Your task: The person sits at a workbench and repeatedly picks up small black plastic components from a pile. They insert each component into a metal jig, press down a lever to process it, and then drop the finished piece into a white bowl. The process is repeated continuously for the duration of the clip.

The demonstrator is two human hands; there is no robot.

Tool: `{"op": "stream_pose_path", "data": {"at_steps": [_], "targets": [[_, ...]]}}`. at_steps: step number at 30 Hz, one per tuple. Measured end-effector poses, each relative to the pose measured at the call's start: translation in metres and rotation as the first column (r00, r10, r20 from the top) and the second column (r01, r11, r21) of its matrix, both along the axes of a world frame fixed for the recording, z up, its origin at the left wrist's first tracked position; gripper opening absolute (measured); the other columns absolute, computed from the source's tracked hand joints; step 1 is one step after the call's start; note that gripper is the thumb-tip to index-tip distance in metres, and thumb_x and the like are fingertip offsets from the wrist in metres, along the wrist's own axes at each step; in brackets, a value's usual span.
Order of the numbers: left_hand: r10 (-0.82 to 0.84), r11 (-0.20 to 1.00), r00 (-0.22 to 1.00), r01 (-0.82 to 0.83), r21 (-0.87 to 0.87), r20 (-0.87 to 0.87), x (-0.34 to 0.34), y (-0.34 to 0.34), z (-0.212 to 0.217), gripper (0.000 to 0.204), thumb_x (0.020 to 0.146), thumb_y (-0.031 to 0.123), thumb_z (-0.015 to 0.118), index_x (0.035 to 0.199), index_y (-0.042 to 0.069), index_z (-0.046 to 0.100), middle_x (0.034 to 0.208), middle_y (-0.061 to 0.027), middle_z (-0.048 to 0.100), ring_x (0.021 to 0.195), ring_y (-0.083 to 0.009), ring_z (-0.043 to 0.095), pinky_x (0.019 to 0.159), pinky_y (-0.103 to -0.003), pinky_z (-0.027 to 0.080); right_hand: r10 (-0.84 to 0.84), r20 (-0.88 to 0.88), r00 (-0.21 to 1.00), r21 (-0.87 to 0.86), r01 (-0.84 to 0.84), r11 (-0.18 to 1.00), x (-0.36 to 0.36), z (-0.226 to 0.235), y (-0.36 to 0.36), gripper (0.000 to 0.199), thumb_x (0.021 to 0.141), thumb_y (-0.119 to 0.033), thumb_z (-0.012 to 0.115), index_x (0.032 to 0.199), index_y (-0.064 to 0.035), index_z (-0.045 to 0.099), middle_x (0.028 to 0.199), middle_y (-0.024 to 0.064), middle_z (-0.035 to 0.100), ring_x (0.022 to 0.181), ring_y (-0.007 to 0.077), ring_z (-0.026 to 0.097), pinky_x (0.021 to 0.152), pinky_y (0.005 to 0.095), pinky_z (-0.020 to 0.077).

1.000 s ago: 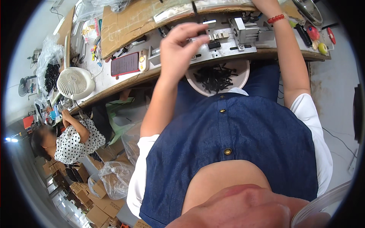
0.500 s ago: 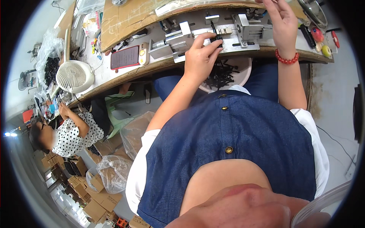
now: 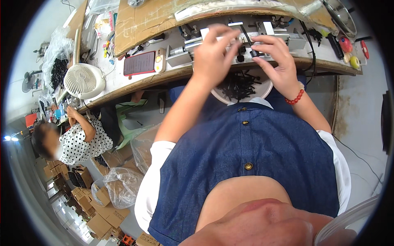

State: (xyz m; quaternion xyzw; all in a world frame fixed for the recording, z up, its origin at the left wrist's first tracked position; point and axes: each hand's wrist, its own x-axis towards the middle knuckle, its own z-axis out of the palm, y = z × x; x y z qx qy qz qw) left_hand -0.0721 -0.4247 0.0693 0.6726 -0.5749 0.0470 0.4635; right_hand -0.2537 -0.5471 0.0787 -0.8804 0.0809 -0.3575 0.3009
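Observation:
My left hand (image 3: 213,55), smeared by motion, is over the left part of a metal clamping fixture (image 3: 179,57), with its fingers apart. Close to its thumb is a small black piece (image 3: 241,58); whether they touch is unclear. My right hand (image 3: 280,59) pinches a black rod-shaped part (image 3: 247,36) by its thicker near end, between thumb and fingers. The rod slants up and left over the middle of the fixture. Below the bench edge, by my lap, a white round tub (image 3: 269,91) holds many similar black parts (image 3: 242,85).
Left of the fixture lie a phone (image 3: 139,63) and a white fan (image 3: 84,81). Cardboard (image 3: 147,20) covers the bench's back. A black cable (image 3: 313,53) hangs over the edge at right, near a black-handled tool (image 3: 335,46). Another person (image 3: 82,141) sits at far left.
My right hand has come down from the upper right to the fixture and now holds a black part. My left hand has lifted off the clamped piece and moved slightly up and left.

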Motion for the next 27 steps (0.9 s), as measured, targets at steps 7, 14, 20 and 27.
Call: {"op": "stream_pose_path", "data": {"at_steps": [7, 14, 20, 27], "targets": [[0.306, 0.938, 0.887, -0.343, 0.048, 0.346, 0.089, -0.080, 0.062, 0.027, 0.088, 0.019, 0.072, 0.113, 0.008, 0.072, 0.104, -0.0139, 0.068, 0.095, -0.0366, 0.069, 0.084, -0.045, 0.057, -0.072, -0.119, 0.990, -0.293, 0.035, 0.956, 0.014, -0.026, 0.010, 0.024, 0.085, -0.014, 0.077, 0.107, -0.0113, 0.071, 0.127, -0.0004, 0.067, 0.114, 0.0264, 0.057, 0.096, 0.0412, 0.0435], [0.268, 0.906, 0.866, -0.375, 0.195, 0.422, 0.101, -0.116, 0.063, 0.020, 0.087, 0.022, 0.071, 0.104, 0.010, 0.073, 0.105, -0.0139, 0.069, 0.097, -0.0386, 0.069, 0.084, -0.049, 0.056, -0.204, -0.154, 0.967, -0.468, 0.110, 0.877, 0.020, -0.037, 0.010, 0.017, 0.085, -0.016, 0.073, 0.101, -0.0137, 0.070, 0.127, -0.0030, 0.068, 0.112, 0.0258, 0.057, 0.094, 0.0416, 0.0448], [0.243, 0.950, 0.956, -0.269, 0.156, 0.163, 0.108, -0.095, 0.059, 0.017, 0.086, 0.021, 0.071, 0.096, 0.008, 0.075, 0.093, -0.0166, 0.070, 0.091, -0.0369, 0.069, 0.079, -0.047, 0.055, -0.159, -0.153, 0.975, -0.482, 0.067, 0.874, 0.022, -0.024, 0.006, 0.018, 0.086, -0.022, 0.075, 0.101, -0.0140, 0.071, 0.126, -0.0034, 0.068, 0.109, 0.0237, 0.058, 0.093, 0.0387, 0.0436], [0.077, 0.997, 0.919, -0.062, 0.051, -0.387, 0.053, -0.025, 0.069, 0.020, 0.089, 0.010, 0.073, 0.108, 0.006, 0.077, 0.098, -0.0094, 0.074, 0.072, -0.0193, 0.067, 0.066, -0.033, 0.050, -0.282, 0.049, 0.958, -0.475, 0.270, 0.838, 0.033, 0.008, -0.114, 0.023, 0.092, -0.011, 0.073, 0.115, -0.0077, 0.071, 0.115, 0.0088, 0.071, 0.104, 0.0305, 0.065, 0.089, 0.0403, 0.0482]]}}
